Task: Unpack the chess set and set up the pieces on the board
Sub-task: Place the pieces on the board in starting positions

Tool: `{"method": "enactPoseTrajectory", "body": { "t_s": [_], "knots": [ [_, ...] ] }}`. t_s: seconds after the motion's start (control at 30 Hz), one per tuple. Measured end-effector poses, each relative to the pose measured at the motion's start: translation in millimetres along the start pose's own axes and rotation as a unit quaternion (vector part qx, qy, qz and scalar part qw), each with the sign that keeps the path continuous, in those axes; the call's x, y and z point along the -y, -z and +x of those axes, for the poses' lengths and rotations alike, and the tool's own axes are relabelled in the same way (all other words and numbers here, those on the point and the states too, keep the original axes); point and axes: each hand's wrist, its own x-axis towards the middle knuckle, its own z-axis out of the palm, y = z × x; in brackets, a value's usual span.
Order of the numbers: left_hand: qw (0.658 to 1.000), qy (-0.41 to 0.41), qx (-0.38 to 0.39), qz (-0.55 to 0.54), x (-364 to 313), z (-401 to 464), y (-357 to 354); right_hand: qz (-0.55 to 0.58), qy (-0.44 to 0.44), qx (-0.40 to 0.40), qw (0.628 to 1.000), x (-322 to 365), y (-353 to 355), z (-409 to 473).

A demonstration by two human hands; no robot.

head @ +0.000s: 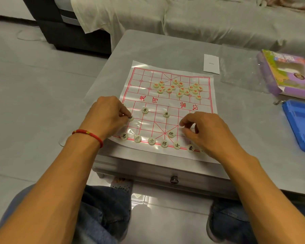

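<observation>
Grey tabletop [165, 48] with a drawer knob at its near edge, sofa with a pale cover behind. Plastic chess board [167, 103] lies flat on it, red grid, red river characters 楚河 on the left and 汉界 upside down on the right. Red-lettered pieces [179, 88] sit in a loose heap on the far half, not placed. Black-lettered pieces [164, 143] line the near edge, left to right: 馬, 象, 士, 將, 士, 象. One 炮 [171, 134] sits just above that row in the palace; two 卒 [145, 110] stand further up near the river. Left hand [106, 115], red string bracelet on the wrist, has curled fingers pinching a black piece [130, 118] at the board's left edge, character hidden. Right hand [204, 131] hovers over the near right of the board, fingers curled together; cannot tell whether a piece is in them. White card [211, 63] beyond the board, print too small. Purple box [287, 73] and blue tray [301, 124] at right.
</observation>
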Motion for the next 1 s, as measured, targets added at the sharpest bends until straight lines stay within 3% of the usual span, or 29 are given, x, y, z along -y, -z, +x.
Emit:
{"method": "enactPoseTrajectory", "body": {
  "t_s": [0.53,0.73,1.0],
  "knots": [
    [1.000,0.012,-0.018,0.008,8,6,-1,-0.023,0.058,0.071,0.996,22,-10,16],
    [0.999,-0.017,0.015,0.034,8,11,-3,0.008,0.057,0.041,0.997,18,-3,12],
    [0.999,-0.018,-0.006,0.042,7,12,-5,0.029,0.061,0.025,0.997,18,-4,7]
  ]
}}
